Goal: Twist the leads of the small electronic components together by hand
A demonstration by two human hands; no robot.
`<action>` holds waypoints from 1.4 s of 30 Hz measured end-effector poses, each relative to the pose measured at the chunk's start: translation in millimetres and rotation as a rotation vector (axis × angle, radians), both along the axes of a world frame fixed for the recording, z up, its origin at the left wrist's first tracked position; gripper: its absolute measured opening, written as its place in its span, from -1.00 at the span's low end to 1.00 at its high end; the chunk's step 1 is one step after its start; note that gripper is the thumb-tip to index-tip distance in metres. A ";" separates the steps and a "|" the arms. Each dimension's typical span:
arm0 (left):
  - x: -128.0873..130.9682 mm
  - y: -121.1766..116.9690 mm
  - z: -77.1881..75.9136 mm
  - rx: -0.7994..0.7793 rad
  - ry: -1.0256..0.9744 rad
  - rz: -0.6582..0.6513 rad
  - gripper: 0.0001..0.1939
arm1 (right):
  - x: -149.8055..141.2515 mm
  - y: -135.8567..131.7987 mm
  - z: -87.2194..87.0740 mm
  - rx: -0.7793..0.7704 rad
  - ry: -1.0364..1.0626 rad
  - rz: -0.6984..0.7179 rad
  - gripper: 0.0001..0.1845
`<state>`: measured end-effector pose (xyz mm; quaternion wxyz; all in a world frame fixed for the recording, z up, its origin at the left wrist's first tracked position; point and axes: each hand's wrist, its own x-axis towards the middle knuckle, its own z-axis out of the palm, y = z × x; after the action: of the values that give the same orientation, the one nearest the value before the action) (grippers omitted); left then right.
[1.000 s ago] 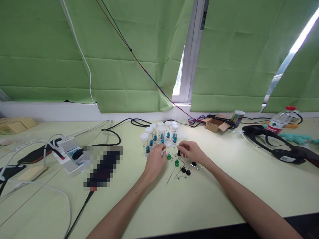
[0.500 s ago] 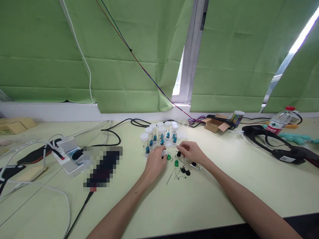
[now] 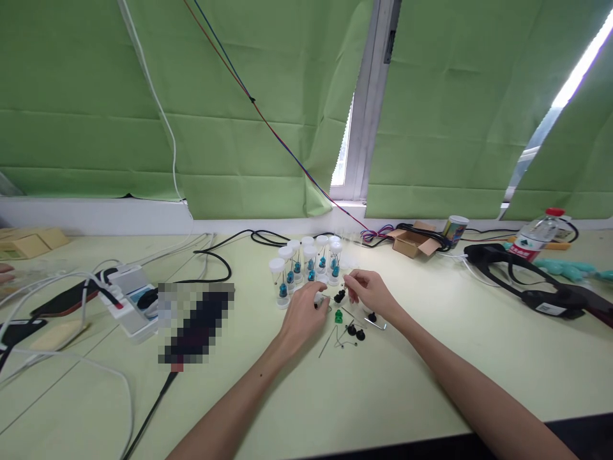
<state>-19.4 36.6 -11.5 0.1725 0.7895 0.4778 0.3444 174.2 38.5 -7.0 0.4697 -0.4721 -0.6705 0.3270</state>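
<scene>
My left hand [image 3: 305, 312] is closed, fingers curled round a small whitish piece [image 3: 318, 298] that I cannot name. To its right, my right hand [image 3: 370, 292] pinches with thumb and forefinger; whatever is between the tips is too small to make out. Just below those tips is a small black knobbed part [image 3: 340, 296]. A green knobbed part [image 3: 338, 316], two black parts [image 3: 355, 332], thin metal rods [image 3: 327, 341] and a bent metal key [image 3: 377, 322] lie nearer me. Behind my left hand stand several clear tubes [image 3: 279, 281] with white caps and blue parts inside.
On the left are a white power strip [image 3: 128, 300], cables and a blurred dark device [image 3: 198, 326]. At the back right are an open cardboard box [image 3: 414, 241] and a can [image 3: 455, 230]. A black headset [image 3: 536, 291] and a bottle [image 3: 534, 236] stand right. Another person's fingers [image 3: 6, 273] show far left.
My left hand has shifted slightly right and now covers one green part. The black part by my right fingertips has moved a little left. Another person's fingers have appeared at the left edge.
</scene>
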 end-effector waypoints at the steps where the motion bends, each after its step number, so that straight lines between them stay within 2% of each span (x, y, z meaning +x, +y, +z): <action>1: 0.7 -1.3 0.7 -0.004 -0.006 -0.013 -0.76 | -1.0 -0.2 0.2 -0.004 0.040 0.014 -0.56; 8: 4.5 -6.5 0.4 0.003 -0.048 -0.120 -0.73 | -6.6 0.5 -2.0 -0.015 0.300 0.115 -0.59; 15: 7.7 -5.1 -5.5 0.023 -0.087 -0.111 -0.80 | -12.3 -1.9 -2.4 -0.028 0.330 0.164 -0.59; 18: 8.0 -5.2 -6.8 0.033 -0.096 -0.084 -0.80 | -9.5 1.8 -2.0 0.000 0.335 0.083 -0.54; 21: 8.2 -5.3 -8.1 0.030 -0.120 -0.044 -0.80 | 1.3 12.0 -0.4 0.110 0.347 -0.167 -0.58; 26: 9.9 -5.8 -9.6 0.045 -0.149 -0.012 -0.81 | 24.6 36.7 1.8 0.207 0.055 -0.473 -0.77; 29: 11.1 -7.7 -8.9 0.055 -0.151 -0.006 -0.82 | 33.7 51.3 0.3 0.326 -0.127 -0.562 -0.70; 33: 12.1 -10.6 -6.3 0.057 -0.148 0.003 -0.83 | 40.7 68.7 1.8 0.478 -0.311 -0.576 -0.64; 36: 12.8 -11.6 -4.7 0.064 -0.151 0.003 -0.85 | 43.6 82.6 11.6 0.522 -0.404 -0.556 -0.64; 38: 13.0 -11.9 -4.6 0.075 -0.153 0.001 -0.85 | 44.4 93.5 21.8 0.494 -0.482 -0.510 -0.60; 42: 12.6 -13.0 -7.0 0.087 -0.141 -0.002 -0.83 | 42.8 118.4 45.1 0.318 -0.669 -0.401 -0.63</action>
<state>-6.8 23.6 -18.4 0.1715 0.7704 0.4484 0.4195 217.0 156.9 38.1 0.3475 -0.5952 -0.7228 -0.0496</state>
